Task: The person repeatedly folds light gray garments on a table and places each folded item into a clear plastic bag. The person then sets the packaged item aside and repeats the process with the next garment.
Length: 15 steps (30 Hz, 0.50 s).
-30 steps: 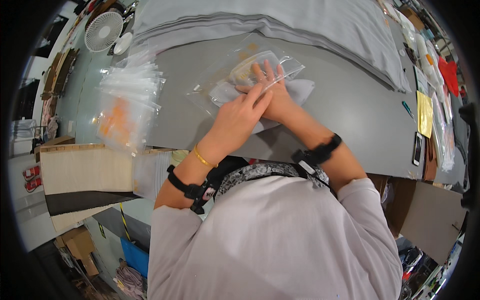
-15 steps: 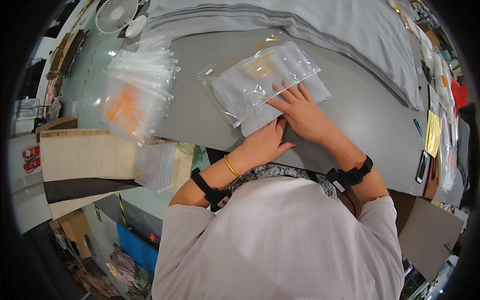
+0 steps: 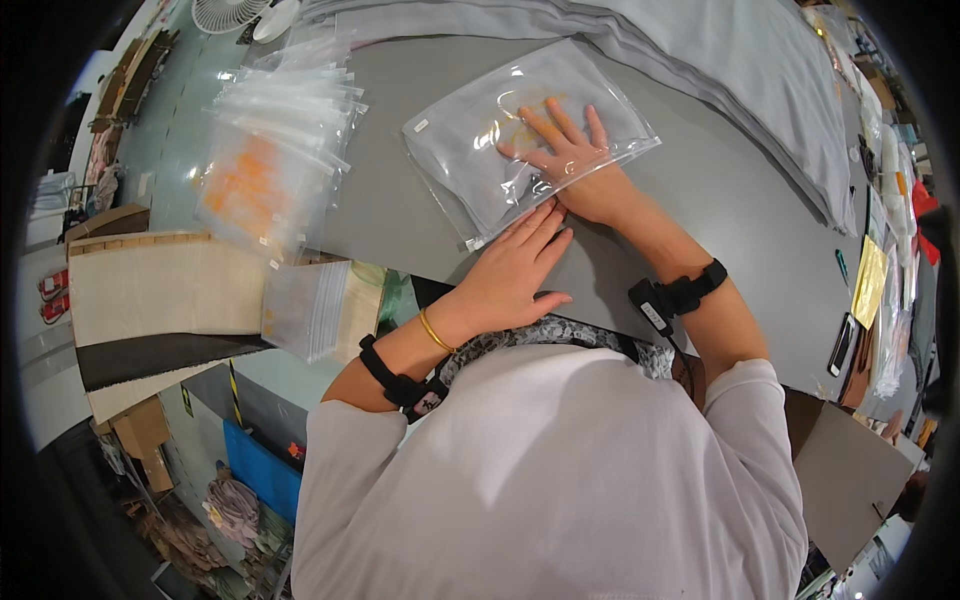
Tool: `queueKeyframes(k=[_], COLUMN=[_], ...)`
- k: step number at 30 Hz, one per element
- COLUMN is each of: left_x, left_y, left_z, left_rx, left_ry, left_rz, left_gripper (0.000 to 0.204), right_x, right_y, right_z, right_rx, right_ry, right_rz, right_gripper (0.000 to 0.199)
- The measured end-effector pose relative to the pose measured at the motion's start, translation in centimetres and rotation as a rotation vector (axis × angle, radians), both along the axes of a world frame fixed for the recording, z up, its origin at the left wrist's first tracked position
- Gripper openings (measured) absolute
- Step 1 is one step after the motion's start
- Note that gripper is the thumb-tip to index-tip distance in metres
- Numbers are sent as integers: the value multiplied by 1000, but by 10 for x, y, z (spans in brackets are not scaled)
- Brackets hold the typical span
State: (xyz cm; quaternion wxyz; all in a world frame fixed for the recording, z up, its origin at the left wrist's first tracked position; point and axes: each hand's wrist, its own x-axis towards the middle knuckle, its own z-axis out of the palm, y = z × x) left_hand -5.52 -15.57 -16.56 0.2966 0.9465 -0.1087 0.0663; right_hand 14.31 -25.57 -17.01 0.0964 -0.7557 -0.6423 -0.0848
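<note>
A clear zip bag [image 3: 630, 120] with a folded light-grey cloth [image 3: 460, 150] inside lies tilted on the grey table. My right hand [image 3: 570, 150] reaches through the bag's near edge, fingers spread flat on the cloth under the clear film. The bag's zip edge crosses at my right wrist. My left hand [image 3: 515, 265] rests with fingers stretched out, its fingertips touching the near edge of the bag beside my right wrist. Its thumb stands apart from the fingers.
A fanned pile of clear zip bags [image 3: 285, 150] with orange print lies at the left. Long stacked grey cloth [image 3: 700, 60] spans the far side. At the right are a phone [image 3: 842, 345], a green pen [image 3: 841, 265] and a yellow packet [image 3: 871, 280]. A fan [image 3: 228, 12] stands far left.
My right hand has gone from on top of the bag's near edge to inside it, farther from me. The cloth that stuck out now lies within the bag. My left fingers have straightened.
</note>
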Motion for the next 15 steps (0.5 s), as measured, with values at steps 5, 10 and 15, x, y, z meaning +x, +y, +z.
queueKeyframes(k=[5,10,15], left_x=[-7,-10,46], left_y=[0,66,130], left_z=[4,41,25], left_rx=[-74,-35,242], left_ry=[67,-106,-150], left_rz=[-81,-14,100], left_gripper=[62,42,54], right_x=[-9,-12,-25], right_y=[-15,-30,-9], right_z=[16,2,-14], right_rx=[-134,-148,-12], right_ry=[201,288,159], right_rz=[118,242,218], right_gripper=[52,50,51])
